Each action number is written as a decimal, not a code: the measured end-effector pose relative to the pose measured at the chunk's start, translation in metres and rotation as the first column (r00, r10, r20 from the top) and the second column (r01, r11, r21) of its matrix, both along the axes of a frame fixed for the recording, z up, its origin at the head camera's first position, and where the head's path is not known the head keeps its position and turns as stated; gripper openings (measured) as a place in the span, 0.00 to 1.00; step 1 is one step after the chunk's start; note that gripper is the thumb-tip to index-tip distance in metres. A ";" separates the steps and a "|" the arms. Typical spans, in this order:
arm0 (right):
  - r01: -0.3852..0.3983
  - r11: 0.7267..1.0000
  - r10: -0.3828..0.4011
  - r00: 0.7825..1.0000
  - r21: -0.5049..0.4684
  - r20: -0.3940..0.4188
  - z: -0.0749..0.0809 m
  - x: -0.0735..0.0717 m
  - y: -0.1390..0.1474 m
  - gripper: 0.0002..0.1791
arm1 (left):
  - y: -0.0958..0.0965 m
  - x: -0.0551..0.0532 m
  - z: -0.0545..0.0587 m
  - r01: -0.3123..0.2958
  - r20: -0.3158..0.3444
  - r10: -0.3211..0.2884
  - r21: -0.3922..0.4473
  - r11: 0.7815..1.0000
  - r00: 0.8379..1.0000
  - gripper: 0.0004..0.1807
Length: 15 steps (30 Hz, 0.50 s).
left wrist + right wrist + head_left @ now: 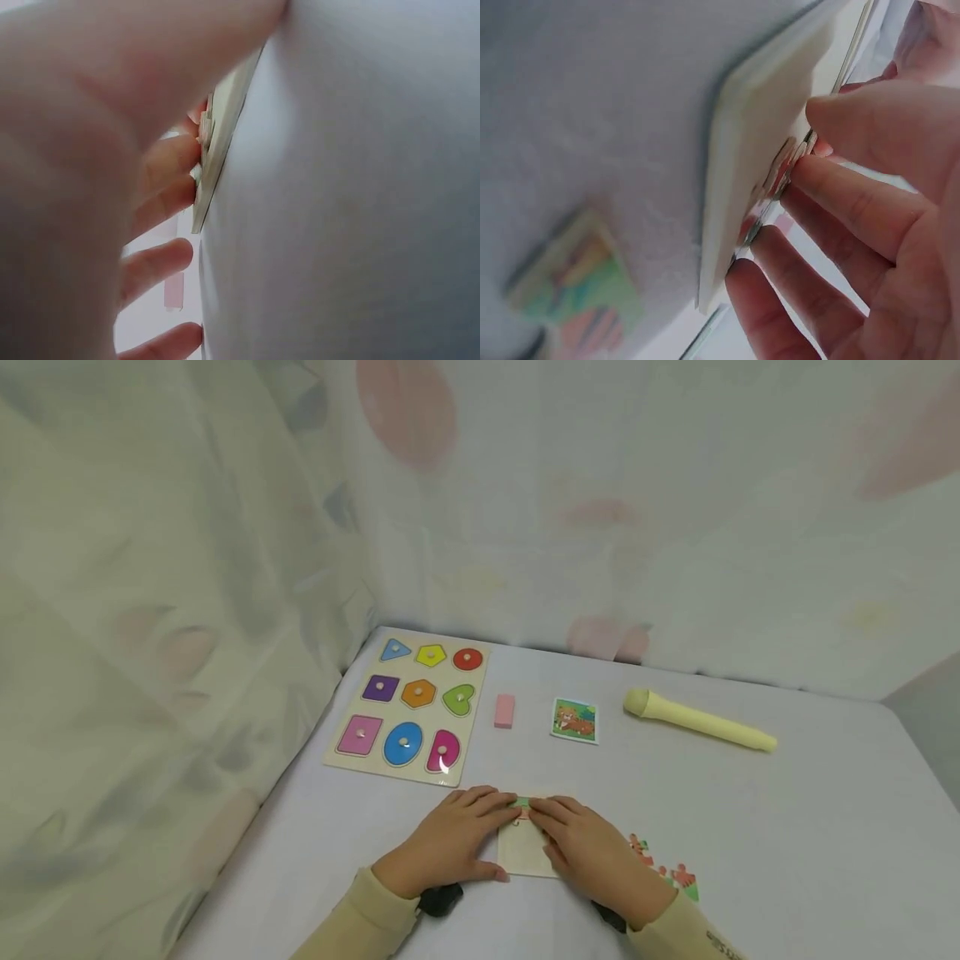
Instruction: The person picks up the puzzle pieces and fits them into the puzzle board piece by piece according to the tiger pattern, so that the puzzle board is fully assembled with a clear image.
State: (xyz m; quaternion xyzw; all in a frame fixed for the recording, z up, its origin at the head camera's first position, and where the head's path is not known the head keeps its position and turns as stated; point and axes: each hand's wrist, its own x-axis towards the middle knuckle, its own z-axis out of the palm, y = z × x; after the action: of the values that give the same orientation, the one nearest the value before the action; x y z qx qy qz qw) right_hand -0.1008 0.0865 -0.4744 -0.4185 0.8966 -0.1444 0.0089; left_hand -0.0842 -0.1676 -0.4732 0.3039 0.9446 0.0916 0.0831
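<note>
A small pale wooden puzzle tray (525, 853) lies on the white table between my two hands. Green and pink jigsaw pieces (522, 805) sit along its far end, partly covered by fingertips. My left hand (450, 839) lies along the tray's left side, index fingertip on the pieces and thumb by the near left corner. From the right, my right hand (600, 856) rests its fingertips on the pieces and the tray's far right part; its thumb is over the bare wood in the right wrist view. Loose jigsaw pieces (684, 878) lie just right of the right forearm.
A shape-peg board (386, 710) with several coloured knobbed pieces lies at the back left. Across the back are a pink block (505, 711), a small tiger picture card (575, 721) and a pale yellow stick (705, 720) with a rounded end. Patterned curtains border the table.
</note>
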 end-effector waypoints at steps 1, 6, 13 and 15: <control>0.002 1.000 -0.002 1.000 0.005 -0.004 0.000 0.000 0.000 0.25 | 0.000 0.001 0.000 0.002 -0.003 -0.002 -0.005 1.000 1.000 0.49; 0.055 0.998 -0.056 0.998 0.028 0.032 -0.004 0.001 0.002 0.28 | -0.001 0.002 -0.002 0.012 -0.013 -0.012 -0.023 1.000 1.000 0.50; 0.263 0.965 -0.263 0.965 -0.018 0.000 0.016 -0.009 0.049 0.20 | 0.000 0.002 -0.004 0.019 -0.011 -0.019 -0.021 1.000 1.000 0.51; 0.330 0.943 -0.331 0.943 0.033 0.020 0.020 -0.011 0.065 0.18 | -0.001 0.002 -0.005 0.006 -0.003 -0.006 -0.012 1.000 1.000 0.51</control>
State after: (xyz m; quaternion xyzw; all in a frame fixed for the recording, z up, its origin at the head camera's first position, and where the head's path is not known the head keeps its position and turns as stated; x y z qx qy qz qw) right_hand -0.1116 0.1518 -0.4541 -0.2602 0.9559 -0.1361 0.0019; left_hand -0.0824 -0.1682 -0.4782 0.3062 0.9444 0.0855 0.0838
